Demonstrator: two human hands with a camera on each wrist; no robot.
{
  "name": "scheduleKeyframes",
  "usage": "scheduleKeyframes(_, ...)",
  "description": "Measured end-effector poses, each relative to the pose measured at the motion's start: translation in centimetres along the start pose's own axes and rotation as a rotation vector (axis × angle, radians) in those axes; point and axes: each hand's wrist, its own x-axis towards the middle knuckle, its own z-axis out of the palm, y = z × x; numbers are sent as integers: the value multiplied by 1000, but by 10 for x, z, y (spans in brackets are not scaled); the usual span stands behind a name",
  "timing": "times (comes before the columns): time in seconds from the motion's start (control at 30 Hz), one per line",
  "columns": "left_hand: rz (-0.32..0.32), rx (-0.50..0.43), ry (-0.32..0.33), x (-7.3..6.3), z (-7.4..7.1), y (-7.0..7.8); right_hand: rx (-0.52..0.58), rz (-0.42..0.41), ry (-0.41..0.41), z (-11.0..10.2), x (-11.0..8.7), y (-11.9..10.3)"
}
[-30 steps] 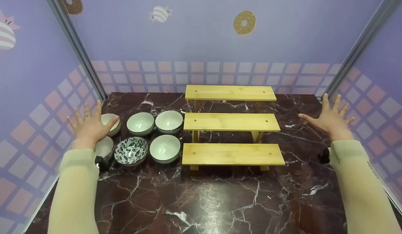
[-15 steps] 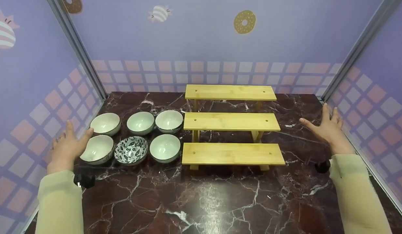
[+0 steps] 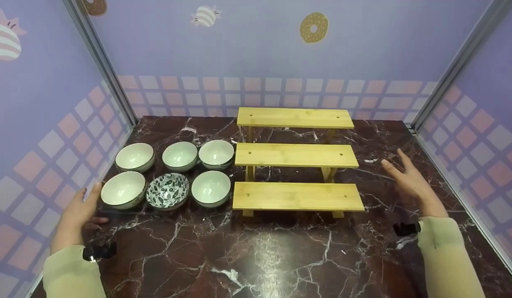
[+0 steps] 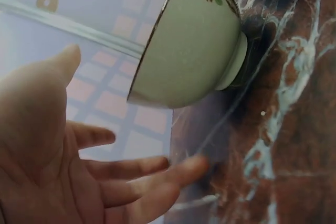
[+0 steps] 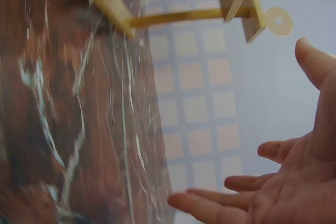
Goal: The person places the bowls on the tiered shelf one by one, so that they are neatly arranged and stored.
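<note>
The left hand [image 3: 75,215], spread and holding nothing, could sweep the cream bowl [image 3: 123,189] just to its right against the patterned bowl [image 3: 168,191] beyond. The right hand [image 3: 415,186], outstretched and gripping nothing, could swing inward and jolt the wooden rack [image 3: 297,196] to its left.

Leaf-patterned black-and-white bowl [image 3: 168,191], yellow stand [image 3: 298,196]

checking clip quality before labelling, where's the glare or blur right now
Head: bright glare on the dark tabletop in front of the shelf, small highlights inside the pale bowls; right wrist: tabletop streaked, probably motion blur; left wrist: wall tiles soft, washed out.
</note>
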Motion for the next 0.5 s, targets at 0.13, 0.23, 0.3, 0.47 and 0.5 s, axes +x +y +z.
scheduleKeyframes(0.13,20,-245,-120,0,8,-4,248,7,-94,10,-9,-2)
scheduleKeyframes(0.23,35,-355,-153,1,14,-7,414,-2,-156,17,-14,-4)
scheduleKeyframes(0.3,41,-424,-157,3,18,-10,509,-18,-194,22,-17,-4)
scheduleKeyframes(0.47,61,-594,-163,7,28,-18,694,-79,-287,36,-21,-2)
scheduleKeyframes(0.5,63,-630,-168,8,30,-20,715,-88,-305,39,-21,-1)
